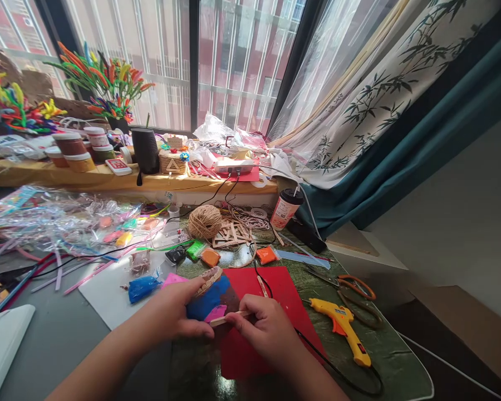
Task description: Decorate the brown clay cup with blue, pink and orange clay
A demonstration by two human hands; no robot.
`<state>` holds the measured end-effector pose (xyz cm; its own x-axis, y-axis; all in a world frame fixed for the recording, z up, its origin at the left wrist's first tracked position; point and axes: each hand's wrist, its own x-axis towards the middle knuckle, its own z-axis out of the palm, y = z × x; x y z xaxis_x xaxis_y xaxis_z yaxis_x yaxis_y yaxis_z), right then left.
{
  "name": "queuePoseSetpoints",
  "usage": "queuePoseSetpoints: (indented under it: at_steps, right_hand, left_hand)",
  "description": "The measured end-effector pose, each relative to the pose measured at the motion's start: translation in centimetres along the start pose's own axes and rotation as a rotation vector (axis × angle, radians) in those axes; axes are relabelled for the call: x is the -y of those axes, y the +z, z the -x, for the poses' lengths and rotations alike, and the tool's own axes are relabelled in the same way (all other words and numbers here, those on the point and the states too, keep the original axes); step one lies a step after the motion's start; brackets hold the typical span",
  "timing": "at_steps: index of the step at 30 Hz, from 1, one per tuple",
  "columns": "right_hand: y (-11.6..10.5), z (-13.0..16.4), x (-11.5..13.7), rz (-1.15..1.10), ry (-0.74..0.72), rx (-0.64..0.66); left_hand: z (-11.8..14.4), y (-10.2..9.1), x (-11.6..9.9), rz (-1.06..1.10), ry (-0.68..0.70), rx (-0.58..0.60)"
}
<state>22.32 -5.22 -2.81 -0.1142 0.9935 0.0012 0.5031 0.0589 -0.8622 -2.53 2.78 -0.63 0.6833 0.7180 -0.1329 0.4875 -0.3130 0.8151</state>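
My left hand (pixel 175 312) grips the edge of a flat piece covered in blue modelling clay (pixel 211 295), with a brown part and a beaded-looking tan rim at its top. Near its lower edge lies a pink patch (pixel 217 313). Pinched in my right hand (pixel 263 323) is a wooden craft stick (pixel 225 319), its tip against or just beside the pink patch. Beneath both hands is a red sheet (pixel 292 312), with another wooden stick (pixel 262 285) on it. A blue clay packet (pixel 144 288) sits left of my left hand.
To the right lie a yellow glue gun (pixel 342 328), its cord crossing the red sheet, and scissors (pixel 354 287). Behind are orange clay (pixel 267 254), a twine ball (pixel 204 221) and a paper cup (pixel 286 209). Plastic bags (pixel 67 217) cover the left side.
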Motion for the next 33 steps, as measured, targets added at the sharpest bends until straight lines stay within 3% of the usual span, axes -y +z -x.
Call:
queuePoseSetpoints:
  at_steps: [17, 20, 26, 33]
  right_hand:
    - [-1.6, -0.4, 0.3, 0.005, 0.081, 0.066]
    - [-1.8, -0.3, 0.2, 0.074, 0.009, 0.053]
    - [-2.3, -0.2, 0.2, 0.213, -0.338, 0.043]
    - [-2.8, -1.1, 0.1, 0.093, -0.158, 0.063]
  left_hand:
    - [0.2, 0.1, 0.2, -0.029, 0.032, -0.035]
    - [0.1, 0.3, 0.7, -0.027, 0.054, -0.037]
    - [0.1, 0.4, 1.2, -0.026, 0.059, -0.031]
    - [0.1, 0.3, 1.2, -0.007, 0.062, -0.013]
